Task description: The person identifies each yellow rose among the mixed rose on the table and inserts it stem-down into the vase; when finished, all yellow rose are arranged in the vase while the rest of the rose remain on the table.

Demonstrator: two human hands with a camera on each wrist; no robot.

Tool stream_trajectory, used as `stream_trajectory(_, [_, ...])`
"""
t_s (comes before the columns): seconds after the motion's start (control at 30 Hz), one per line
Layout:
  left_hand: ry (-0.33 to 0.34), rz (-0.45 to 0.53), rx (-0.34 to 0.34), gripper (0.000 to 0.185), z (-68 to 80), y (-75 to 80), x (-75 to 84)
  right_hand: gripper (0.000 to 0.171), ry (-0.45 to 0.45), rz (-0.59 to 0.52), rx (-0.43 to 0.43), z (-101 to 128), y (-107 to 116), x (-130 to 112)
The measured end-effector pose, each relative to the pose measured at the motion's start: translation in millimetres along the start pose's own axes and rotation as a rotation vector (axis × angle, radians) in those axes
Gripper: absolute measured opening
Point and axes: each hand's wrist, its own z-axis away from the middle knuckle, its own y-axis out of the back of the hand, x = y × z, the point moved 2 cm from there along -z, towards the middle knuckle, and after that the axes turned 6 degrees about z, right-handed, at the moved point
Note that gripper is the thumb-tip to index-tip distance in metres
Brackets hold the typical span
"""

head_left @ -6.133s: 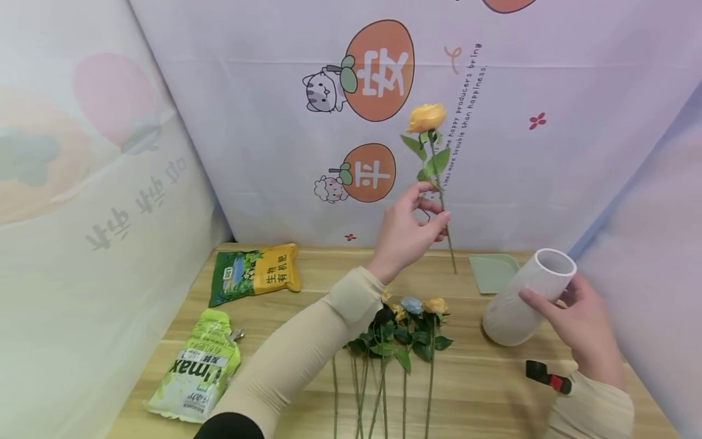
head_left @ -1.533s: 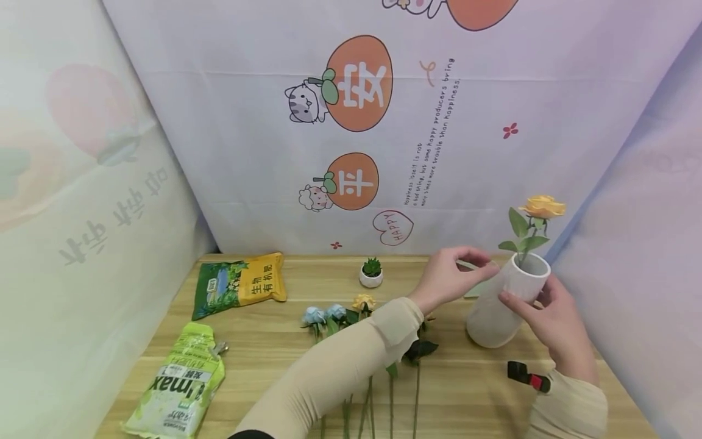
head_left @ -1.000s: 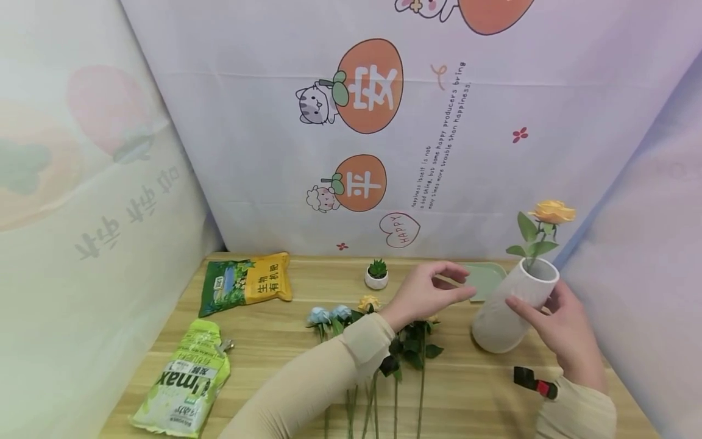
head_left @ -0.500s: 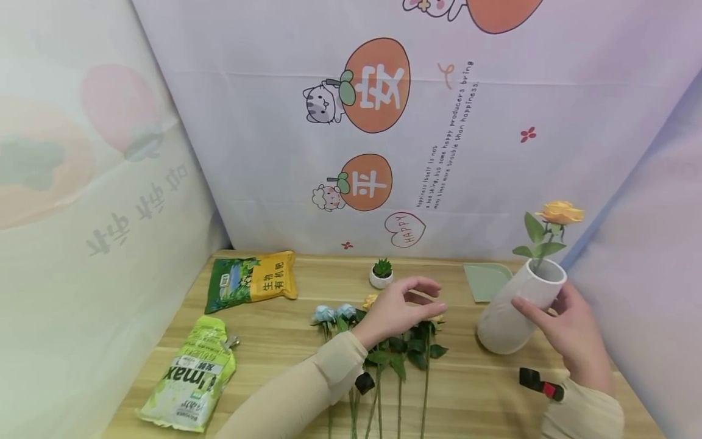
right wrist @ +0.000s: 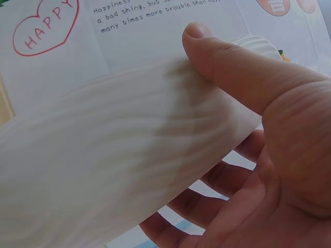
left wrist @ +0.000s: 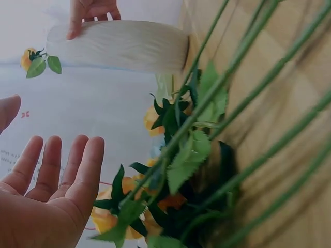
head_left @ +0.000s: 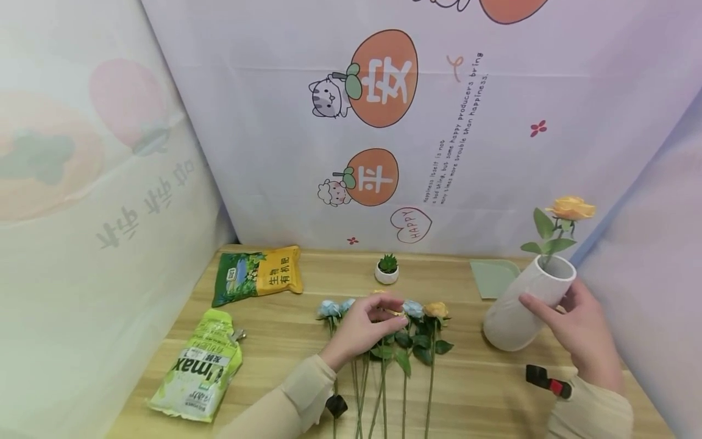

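Observation:
My right hand [head_left: 582,329] grips a white rippled vase [head_left: 518,308] near its mouth and keeps it tilted to the right. One yellow rose [head_left: 571,208] stands in the vase with its leaves above the rim. In the right wrist view, thumb and fingers wrap the vase wall [right wrist: 103,139]. My left hand [head_left: 364,326] hovers over a row of artificial flowers, its fingers loosely bent around nothing. Among them are blue roses [head_left: 329,309] and a yellow rose [head_left: 436,310], their long green stems [left wrist: 243,77] pointing toward me.
A small potted succulent [head_left: 387,268] stands behind the flowers. A pale green tray [head_left: 493,277] lies behind the vase. On the left are a yellow-green fertilizer bag [head_left: 258,275] and a lime bag [head_left: 200,366] with a clip. Printed cloth [head_left: 307,36] walls enclose the wooden table.
The yellow rose went from my left hand into the vase. My left hand then let go and drew back leftward over the flowers. The right hand still holds the vase tilted.

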Motion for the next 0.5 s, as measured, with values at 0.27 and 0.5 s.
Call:
stream_trajectory(0.27, [0.037,-0.006,0.009,0.045,23.9,13.7,-14.6,0.082,0.005,-0.006,0.000,-0.2,0.1,-0.2])
stream_trajectory(0.5, [0.081,-0.040,0.015,0.045,47.2,21.7,-25.2,0.083,0.010,-0.002,-0.003,1.2,-0.3,1.7])
